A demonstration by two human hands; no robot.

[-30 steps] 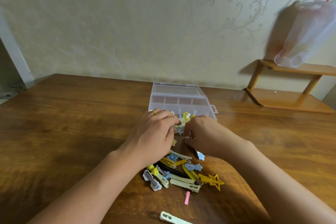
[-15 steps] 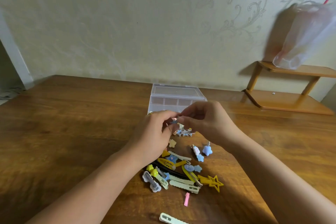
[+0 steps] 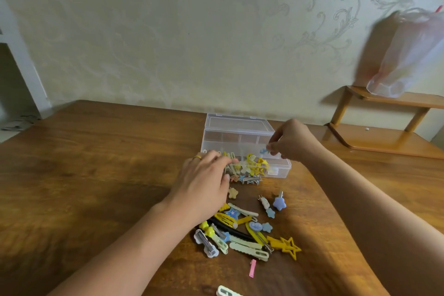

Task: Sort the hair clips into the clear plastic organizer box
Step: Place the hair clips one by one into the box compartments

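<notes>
The clear plastic organizer box (image 3: 216,137) stands open mid-table, with yellow and pale clips in its near compartments. Over the box's right end, my right hand (image 3: 292,139) pinches a small blue clip (image 3: 263,151) between thumb and fingers. My left hand (image 3: 204,182) hovers low at the box's front left corner, fingers loosely bent, and I see nothing in it. A pile of hair clips (image 3: 242,233) lies on the wood in front of the box: yellow, mint, blue stars, a black one. A blue star clip (image 3: 279,202) lies to the right of the pile.
A yellow double-star clip (image 3: 289,247), a pink clip (image 3: 252,268) and a mint clip (image 3: 227,292) lie nearer me. A wooden corner shelf (image 3: 384,137) with a plastic bag (image 3: 413,55) stands at the right against the wall. The wooden table (image 3: 96,163) stretches left.
My hands, joined on a small clip in front of the box, have parted. The right hand carried the blue clip up and right over the box; the left sank toward the box's front.
</notes>
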